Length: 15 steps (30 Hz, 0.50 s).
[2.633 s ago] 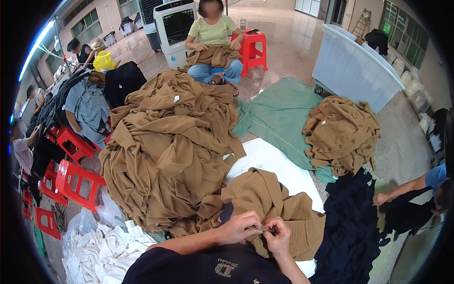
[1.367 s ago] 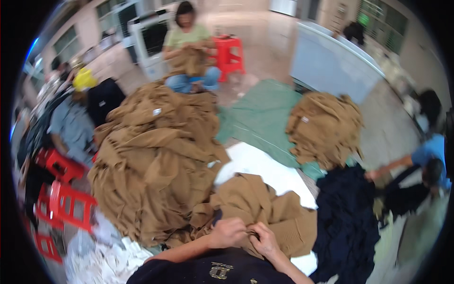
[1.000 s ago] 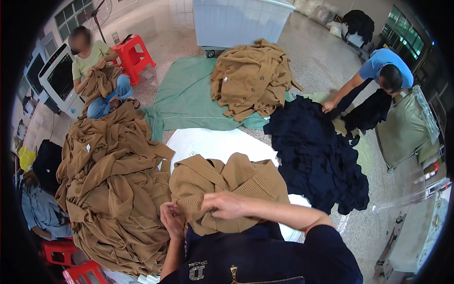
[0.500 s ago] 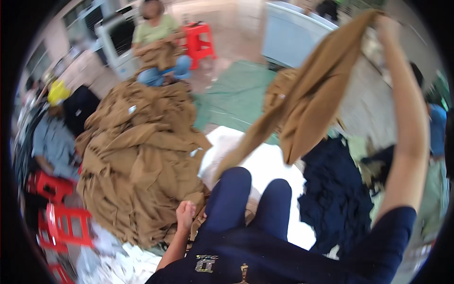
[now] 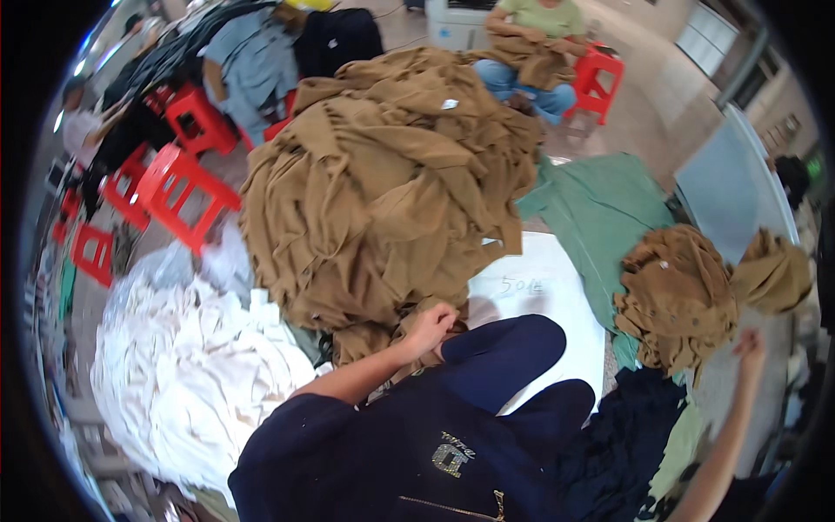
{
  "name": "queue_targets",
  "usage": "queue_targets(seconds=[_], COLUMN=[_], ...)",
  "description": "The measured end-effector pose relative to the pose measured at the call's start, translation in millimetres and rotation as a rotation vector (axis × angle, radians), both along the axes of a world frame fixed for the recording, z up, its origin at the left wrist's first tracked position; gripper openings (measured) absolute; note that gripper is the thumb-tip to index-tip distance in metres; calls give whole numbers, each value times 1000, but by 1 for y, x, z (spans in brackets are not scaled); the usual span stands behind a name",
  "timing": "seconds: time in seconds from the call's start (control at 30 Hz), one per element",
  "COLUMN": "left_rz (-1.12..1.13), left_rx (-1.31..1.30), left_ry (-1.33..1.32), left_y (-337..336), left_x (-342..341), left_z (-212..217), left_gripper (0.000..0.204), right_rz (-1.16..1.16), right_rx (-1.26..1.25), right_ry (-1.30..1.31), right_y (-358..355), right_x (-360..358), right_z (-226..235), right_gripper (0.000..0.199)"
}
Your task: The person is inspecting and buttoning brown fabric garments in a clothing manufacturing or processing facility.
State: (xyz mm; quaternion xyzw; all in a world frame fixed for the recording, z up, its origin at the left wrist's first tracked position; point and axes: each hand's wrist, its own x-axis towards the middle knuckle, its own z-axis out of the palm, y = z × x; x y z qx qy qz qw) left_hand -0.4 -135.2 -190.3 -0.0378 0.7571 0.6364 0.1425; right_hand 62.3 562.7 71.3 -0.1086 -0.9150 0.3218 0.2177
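My left hand [image 5: 432, 327] is closed at the near edge of a large heap of brown knit garments [image 5: 391, 165], beside my left knee. Its curled fingers rest against the brown cloth; what they hold, if anything, is hidden. Far to the right, my right hand [image 5: 749, 344] is stretched out, its fingers slightly blurred and loosely apart with nothing in them. Just beyond it, separated by a small gap, is a single brown garment [image 5: 772, 271]. Next to that garment stands a smaller brown garment pile [image 5: 678, 296].
White cloths [image 5: 196, 374] lie heaped at the left, red stools [image 5: 185, 196] behind them. Dark navy cloth [image 5: 631, 426] lies right of my knees. A white sheet [image 5: 557, 278] and green sheet [image 5: 600, 209] cover the floor ahead. A seated person [image 5: 539, 43] handles brown cloth at the back.
My right arm has swung down and outward from its raised position, and the brown garment has left my right hand. The view has turned right; my left hand stays by the heap's near edge.
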Motion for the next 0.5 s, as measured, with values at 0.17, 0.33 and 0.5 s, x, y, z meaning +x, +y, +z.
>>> queue_targets(seconds=[0.17, 0.33, 0.5], left_rz=[246, 571, 838], left_rx=[-267, -1080, -1109], left_ry=[369, 582, 217], left_y=[-23, -98, -158], left_x=[-60, -113, -140], left_z=[-14, 6, -5], left_gripper=[30, 77, 63], right_rz=[56, -8, -97], right_rx=[-378, -670, -762], right_ry=[-377, -516, -504], right_y=[-230, -290, -294], right_x=[71, 114, 135], right_z=[-92, -146, -164], right_gripper=[7, 6, 6])
